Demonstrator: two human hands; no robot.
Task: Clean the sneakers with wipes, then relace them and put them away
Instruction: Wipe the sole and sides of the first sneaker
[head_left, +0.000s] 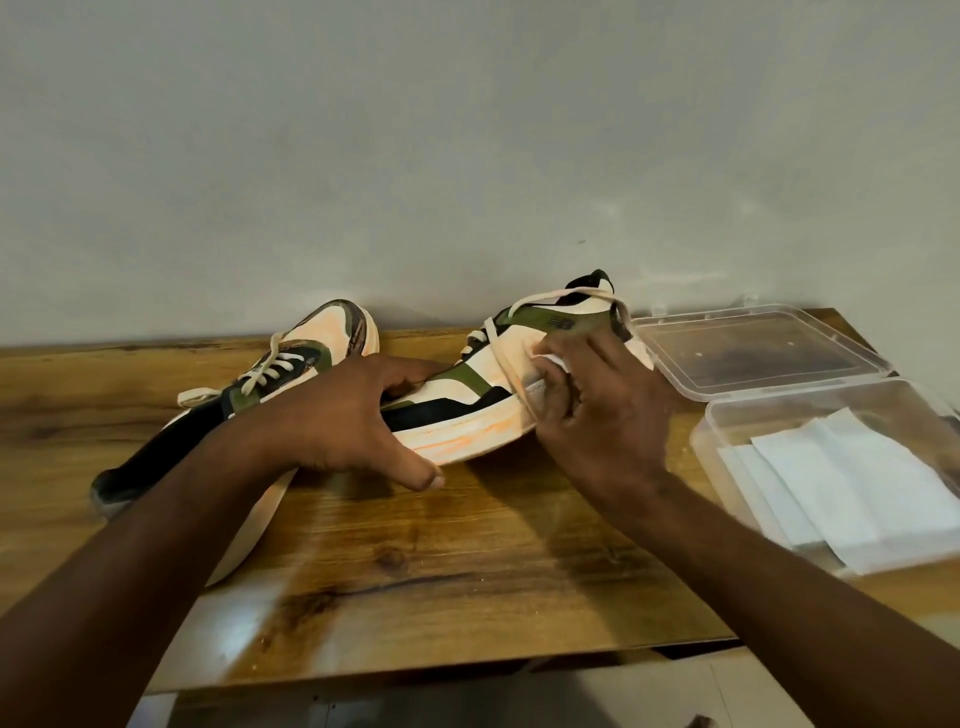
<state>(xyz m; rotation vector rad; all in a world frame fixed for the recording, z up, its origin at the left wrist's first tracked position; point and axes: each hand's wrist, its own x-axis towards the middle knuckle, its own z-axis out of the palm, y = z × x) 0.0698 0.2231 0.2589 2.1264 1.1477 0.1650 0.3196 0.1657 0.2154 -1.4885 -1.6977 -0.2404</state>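
Mostly hidden: wipe (553, 359) under right hand (597, 410) on sneaker (467, 395).

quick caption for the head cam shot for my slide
Left hand steadies a sneaker on the wooden table while the right hand rubs its side with a wipe.

Left hand (358, 415) spread wide, right hand (597, 410) fingers curled.

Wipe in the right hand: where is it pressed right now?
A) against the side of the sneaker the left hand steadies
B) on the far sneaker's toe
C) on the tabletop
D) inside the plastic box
A: the right hand holds the white wipe against the side of the near sneaker, while the left hand grips its front end.
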